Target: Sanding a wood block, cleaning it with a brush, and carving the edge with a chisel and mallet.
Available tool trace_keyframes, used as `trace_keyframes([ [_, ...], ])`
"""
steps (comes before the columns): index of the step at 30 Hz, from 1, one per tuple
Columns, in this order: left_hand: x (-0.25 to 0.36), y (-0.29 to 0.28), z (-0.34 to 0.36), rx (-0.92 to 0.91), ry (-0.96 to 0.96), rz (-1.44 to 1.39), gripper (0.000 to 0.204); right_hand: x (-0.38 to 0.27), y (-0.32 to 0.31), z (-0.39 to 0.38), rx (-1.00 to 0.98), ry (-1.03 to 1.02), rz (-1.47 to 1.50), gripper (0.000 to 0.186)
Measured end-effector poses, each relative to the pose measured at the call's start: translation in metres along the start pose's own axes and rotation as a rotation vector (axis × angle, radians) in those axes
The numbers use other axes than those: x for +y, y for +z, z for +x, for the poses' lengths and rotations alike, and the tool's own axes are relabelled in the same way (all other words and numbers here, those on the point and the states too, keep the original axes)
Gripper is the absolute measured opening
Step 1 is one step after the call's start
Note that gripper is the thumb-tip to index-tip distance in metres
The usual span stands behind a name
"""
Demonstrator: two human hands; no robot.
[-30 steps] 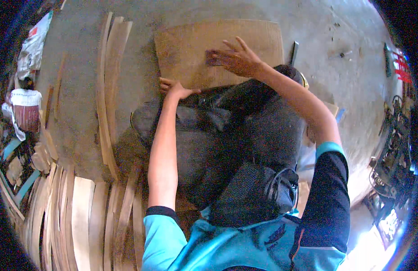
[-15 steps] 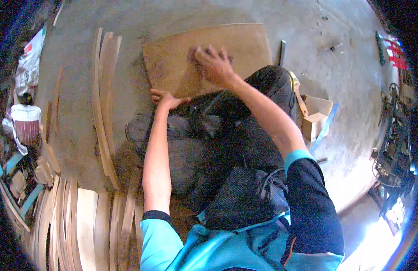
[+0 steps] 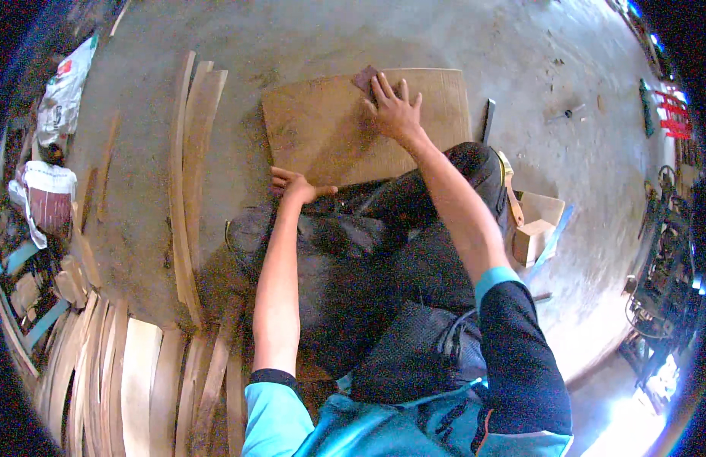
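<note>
A flat brown wooden board point(image 3: 437, 110) lies in front of me, its near edge against my crossed, dark-trousered legs. My right hand point(image 3: 397, 114) is near the board's far edge, fingers stretched out. Under its fingertips is a small dark reddish-brown piece of sandpaper point(image 3: 363, 79), pressed onto the surface and partly covered by the fingers. At the near left corner my left hand point(image 3: 297, 187) holds the board, thumb along the near edge and fingers at the left edge.
Long curved wooden strips point(image 3: 193, 152) lie left on the concrete floor, with more wood pieces point(image 3: 139, 373) stacked at the lower left. A paintbrush point(image 3: 512, 190), a wood block point(image 3: 532, 242) and a dark metal bar point(image 3: 488, 122) are at the right. White bags point(image 3: 63, 107) stand far left.
My right hand has moved the sandpaper toward the board's far edge. My left hand keeps its hold at the near left corner. The whole view has shifted slightly.
</note>
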State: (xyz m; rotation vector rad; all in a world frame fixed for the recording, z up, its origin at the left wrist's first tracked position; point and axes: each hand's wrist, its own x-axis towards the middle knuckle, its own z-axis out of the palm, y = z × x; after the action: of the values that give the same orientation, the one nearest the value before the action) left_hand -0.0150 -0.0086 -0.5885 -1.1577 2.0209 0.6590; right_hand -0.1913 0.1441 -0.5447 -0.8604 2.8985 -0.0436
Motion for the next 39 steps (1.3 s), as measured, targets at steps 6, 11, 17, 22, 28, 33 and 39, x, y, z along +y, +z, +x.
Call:
trace_keyframes([
  [6, -0.021, 0.019, 0.021, 0.053, 0.038, 0.08, 0.149, -0.023, 0.01, -0.044, -0.003, -0.005, 0.105, 0.063],
  [11, -0.01, -0.001, 0.0, 0.107, 0.125, 0.023, 0.148, 0.034, 0.001, -0.014, 0.16, 0.015, -0.063, 0.067],
  [17, -0.023, 0.012, 0.012, 0.046, 0.163, 0.008, 0.145, 0.007, 0.015, -0.023, 0.202, -0.137, -0.104, 0.06],
  [22, -0.007, 0.013, 0.003, 0.039, 0.164, -0.109, 0.144, 0.057, 0.021, -0.026, 0.272, -0.498, -0.386, 0.063],
  [28, -0.059, 0.051, 0.082, 0.277, 0.364, 0.084, 0.146, -0.003, -0.003, 0.0, 0.111, 0.178, 0.098, 0.058],
  [33, -0.006, 0.042, 0.029, 0.058, 0.219, 0.023, 0.144, 0.038, -0.021, -0.078, -0.372, -0.155, 0.051, 0.06],
  [39, -0.009, 0.03, 0.025, 0.173, 0.154, 0.096, 0.116, 0.025, -0.011, -0.077, -0.211, -0.133, 0.093, 0.061],
])
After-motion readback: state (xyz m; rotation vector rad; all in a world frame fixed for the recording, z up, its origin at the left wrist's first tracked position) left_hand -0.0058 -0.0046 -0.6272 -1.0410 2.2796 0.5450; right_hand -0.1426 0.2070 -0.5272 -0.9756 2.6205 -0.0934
